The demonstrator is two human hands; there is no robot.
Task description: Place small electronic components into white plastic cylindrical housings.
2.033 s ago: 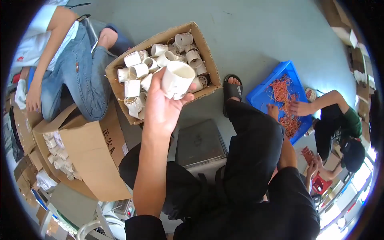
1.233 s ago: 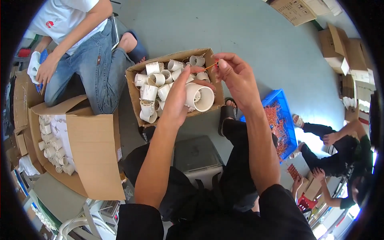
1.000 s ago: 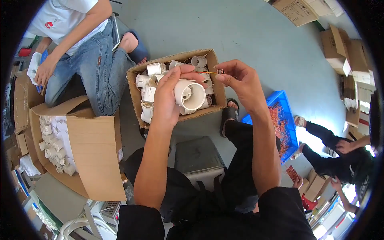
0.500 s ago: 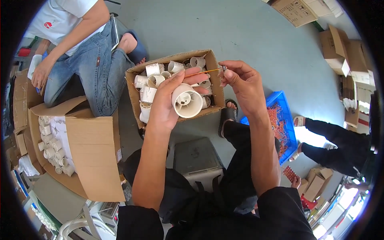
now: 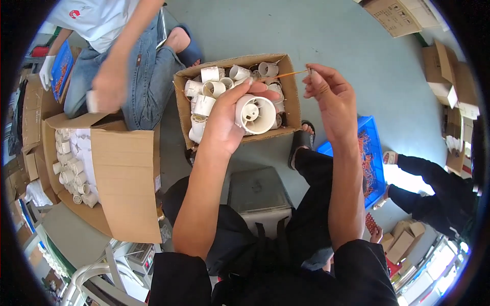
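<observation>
White socket (image 5: 254, 114), centre-top of frame, open end now turned toward the camera; 2 s ago it was held up mouth sideways above the box, with no second hand near it. Left hand (image 5: 224, 120) wraps it, fingers curled round the body, thumb across the top edge. Right hand (image 5: 329, 99), absent from the earliest view, has come in at upper right and stays there, thumb and forefinger pinched on a thin orange strip (image 5: 283, 75) that reaches leftward to the socket rim. Judgement: strip and socket are being brought together; strip not yet seated.

Behind both, open carton (image 5: 290, 97) of like white sockets. Grey box (image 5: 258, 191) below centre, between the knees. Blue tray (image 5: 372, 153) of orange bits at right. Second carton (image 5: 122, 178) at left. Another person in jeans, upper left, their hand (image 5: 109, 84) has moved over that carton.
</observation>
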